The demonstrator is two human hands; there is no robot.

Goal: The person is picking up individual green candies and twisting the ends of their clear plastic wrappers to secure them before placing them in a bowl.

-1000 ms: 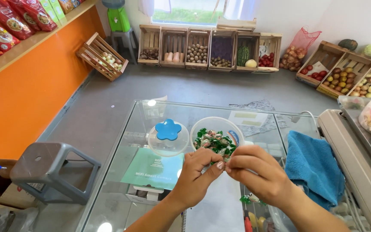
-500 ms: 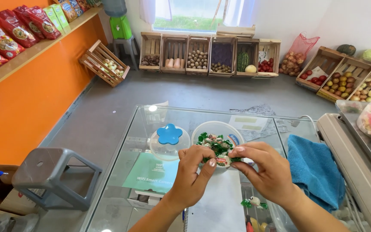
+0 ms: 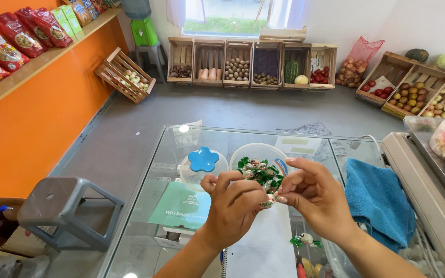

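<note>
Item one: our left hand [image 3: 235, 206] and right hand [image 3: 315, 198], bare, meet above the glass bench [image 3: 145, 206]. Between their fingertips we pinch one small wrapped candy [image 3: 269, 201], its crinkled wrapper pale with red and green; each hand's grip is closed on an end of it. The candy sits in the air just in front of the tub, clear of the bench.

Item two: a round tub [image 3: 253, 151] of clear plastic, open, stands on the bench just behind our hands. We see it heaped with glossy twisted sweets [image 3: 261, 172] in green and white wrappers.

Item three: a round clear lid [image 3: 191, 175] lies flat just left of the tub, topped with a blue flower-shaped knob [image 3: 203, 159] of smooth plastic.

Item four: a blue towel [image 3: 379, 201], soft and nubbly, lies crumpled on the right of the bench, near our right hand.

Item five: one loose sweet [image 3: 305, 240] in a green-ended wrapper lies below our right wrist, by a white sheet [image 3: 258, 247].

Item six: a teal printed box [image 3: 181, 206] shows through the glass under our left hand.

Item seven: a grey plastic stool [image 3: 63, 206], squared and matte, stands on the concrete floor [image 3: 207, 108] to the left. Slatted wooden crates [image 3: 251, 62] of produce line the far wall.
</note>
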